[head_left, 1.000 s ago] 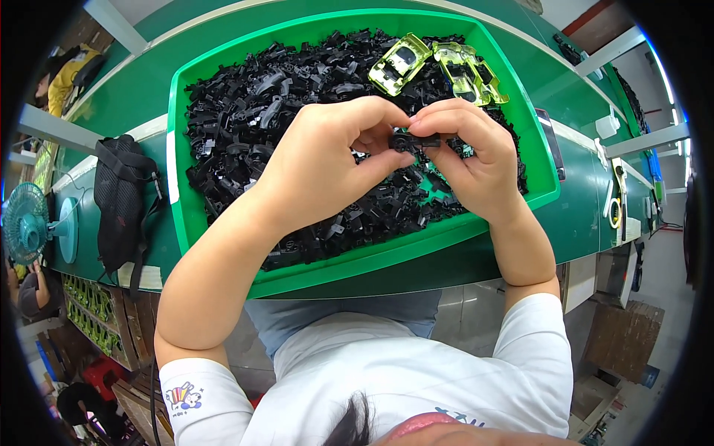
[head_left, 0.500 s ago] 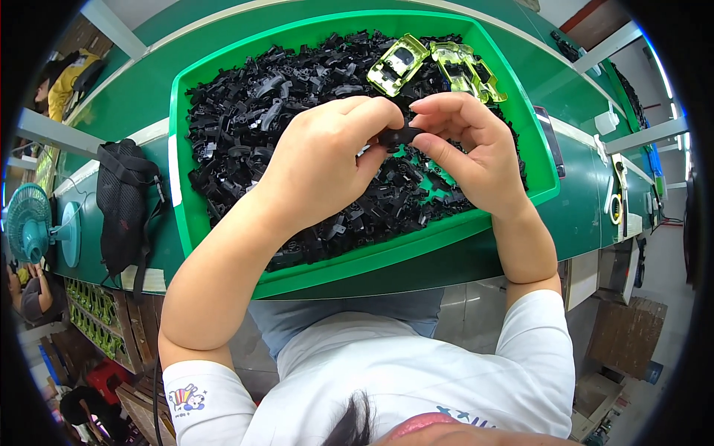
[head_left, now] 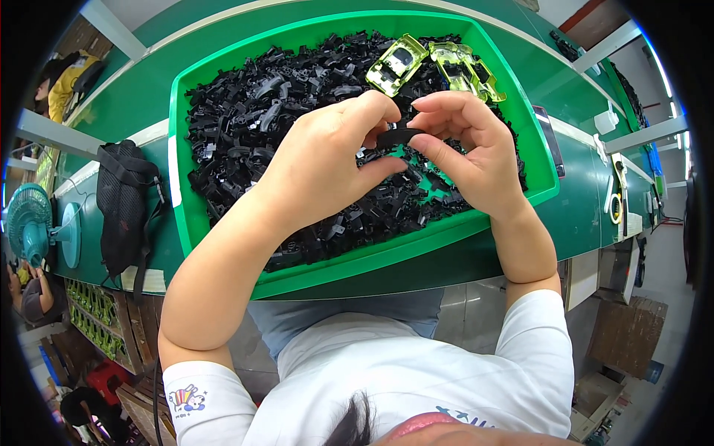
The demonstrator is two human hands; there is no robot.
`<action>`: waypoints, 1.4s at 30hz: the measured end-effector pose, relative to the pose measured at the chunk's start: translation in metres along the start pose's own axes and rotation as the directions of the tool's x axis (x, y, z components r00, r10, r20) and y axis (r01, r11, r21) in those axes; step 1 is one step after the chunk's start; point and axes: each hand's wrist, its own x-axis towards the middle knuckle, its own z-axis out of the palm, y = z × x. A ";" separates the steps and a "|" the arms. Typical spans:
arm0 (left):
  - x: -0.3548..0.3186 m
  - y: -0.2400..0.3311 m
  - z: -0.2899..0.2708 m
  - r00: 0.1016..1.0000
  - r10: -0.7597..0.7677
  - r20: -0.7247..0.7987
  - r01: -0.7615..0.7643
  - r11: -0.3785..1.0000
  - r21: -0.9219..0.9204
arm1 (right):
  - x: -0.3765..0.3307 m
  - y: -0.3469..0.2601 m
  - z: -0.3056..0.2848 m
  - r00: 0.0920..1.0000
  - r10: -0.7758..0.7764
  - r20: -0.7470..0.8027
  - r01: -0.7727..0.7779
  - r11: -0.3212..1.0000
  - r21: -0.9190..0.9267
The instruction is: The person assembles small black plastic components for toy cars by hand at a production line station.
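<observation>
A small, dark, curved plastic part point(head_left: 397, 137) is held above the tray, pinched between thumb and fingers of my right hand point(head_left: 482, 152). My left hand point(head_left: 327, 152) is beside it, its thumb spread below the part and its fingers bent above. Those left fingertips are close to the part's left end; whether they touch it is hard to see. Underneath, a heap of black plastic parts point(head_left: 256, 111) fills most of the large green tray point(head_left: 178, 149). On the heap at the far right lie two shiny yellow-green plastic shells point(head_left: 399, 65), point(head_left: 467, 73).
The tray stands on a green workbench point(head_left: 149, 97). A black mesh bag point(head_left: 123, 201) and a teal fan point(head_left: 33, 223) are to the left. Beyond the tray's right edge is a dark flat object point(head_left: 549, 141). White posts point(head_left: 647, 135) rise at the right. Other people point(head_left: 74, 78) are at the far left.
My left thumb has come away from the black part and dropped lower, opening the left hand. The part stays in my right hand and now appears turned, showing a flatter curved side.
</observation>
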 end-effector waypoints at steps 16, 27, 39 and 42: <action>0.003 0.003 -0.005 0.958 -0.287 0.025 0.272 0.872 -0.407 | 0.004 -0.003 0.003 0.882 -0.436 0.180 0.469 0.769 -0.434; 0.003 -0.008 -0.004 0.938 -0.346 -0.002 0.310 0.844 -0.438 | 0.008 0.001 -0.004 0.960 -0.271 -0.075 0.200 0.845 -0.497; 0.003 -0.002 -0.002 0.951 -0.309 0.023 0.294 0.877 -0.379 | 0.002 -0.001 0.002 0.979 -0.204 0.008 0.194 0.914 -0.356; 0.002 -0.003 -0.002 0.961 -0.274 0.019 0.263 0.896 -0.358 | 0.003 -0.002 0.001 0.970 -0.240 0.034 0.233 0.879 -0.416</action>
